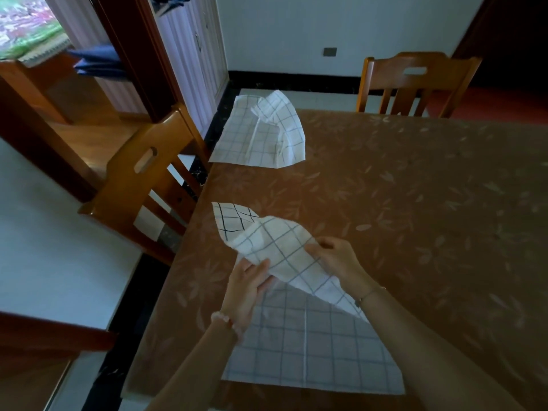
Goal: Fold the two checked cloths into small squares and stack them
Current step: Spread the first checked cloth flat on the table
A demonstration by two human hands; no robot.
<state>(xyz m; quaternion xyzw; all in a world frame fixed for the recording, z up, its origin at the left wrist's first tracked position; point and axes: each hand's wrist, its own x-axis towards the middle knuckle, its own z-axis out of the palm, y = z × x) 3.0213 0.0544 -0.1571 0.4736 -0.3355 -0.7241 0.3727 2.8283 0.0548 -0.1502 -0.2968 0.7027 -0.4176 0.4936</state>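
Observation:
A white checked cloth (308, 342) lies near the table's front edge, its far part lifted and bunched above the flat part. My left hand (246, 289) holds the raised fabric from below at its left side. My right hand (338, 259) pinches the raised fabric on its right. One upturned corner at the far left shows darker check lines. The second checked cloth (261, 134) lies crumpled at the table's far left corner, partly hanging over the edge.
The table (415, 203) wears a brown leaf-patterned cover. One wooden chair (148, 185) stands at the left side, another chair (415, 81) at the far end. A dark wooden edge (44, 330) juts in at lower left.

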